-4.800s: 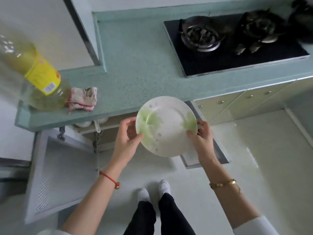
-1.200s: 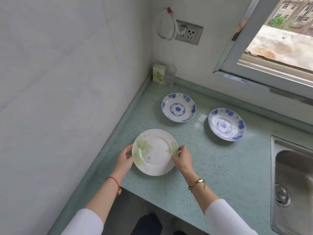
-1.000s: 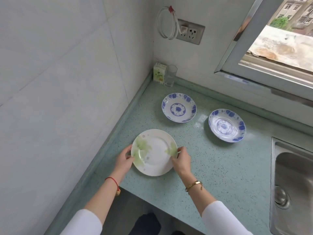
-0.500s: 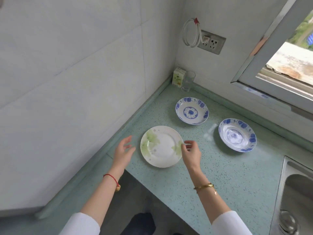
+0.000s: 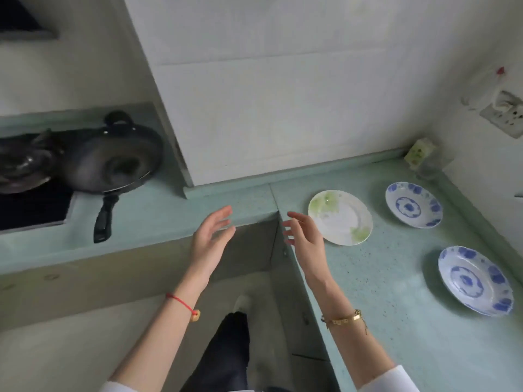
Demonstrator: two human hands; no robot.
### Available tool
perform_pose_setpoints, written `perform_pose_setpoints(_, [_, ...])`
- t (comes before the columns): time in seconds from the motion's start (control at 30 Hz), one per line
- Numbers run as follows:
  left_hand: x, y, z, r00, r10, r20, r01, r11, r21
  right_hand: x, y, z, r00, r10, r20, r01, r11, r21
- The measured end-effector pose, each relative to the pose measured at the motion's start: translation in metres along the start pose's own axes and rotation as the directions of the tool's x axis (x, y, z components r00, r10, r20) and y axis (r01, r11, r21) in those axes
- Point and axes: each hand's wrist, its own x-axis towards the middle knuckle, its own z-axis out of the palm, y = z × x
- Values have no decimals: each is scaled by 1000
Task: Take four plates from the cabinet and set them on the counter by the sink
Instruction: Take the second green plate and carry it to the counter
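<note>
Three plates lie flat on the counter [image 5: 396,292], well apart: green-leaf plate [image 5: 340,217] beside the counter's inner corner, two blue-patterned plates [image 5: 413,204] [image 5: 475,280] beyond it. Left hand [image 5: 210,241] and right hand [image 5: 304,239] are empty, fingers spread, presumably free to fetch the fourth.

Three plates lie on the table, namely one green-patterned plate [image 5: 340,217] and two blue-patterned plates [image 5: 413,204] [image 5: 475,280], along with one dark pan [image 5: 113,162], one small carton [image 5: 419,153], one glass [image 5: 430,168] and two empty hands [image 5: 210,241] [image 5: 305,239].
</note>
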Motion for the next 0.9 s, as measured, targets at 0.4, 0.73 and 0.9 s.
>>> perform_pose_setpoints(0.4, [-223, -12, -202, 765, 23, -643, -61, 998, -36, -150, -10, 192, 762, -68, 644, 153, 985, -76])
perform_pose_setpoints(0.73, [-408, -36, -339, 323, -121, -939, -72, 986, -152, -317, 17, 360, 441, 18, 897, 136, 987, -86])
perform_pose_setpoints(0.9, [-498, -51, -416, 195, -136, -971, -53, 987, -149, -412, 33, 445, 339, 26, 940, 127, 989, -73])
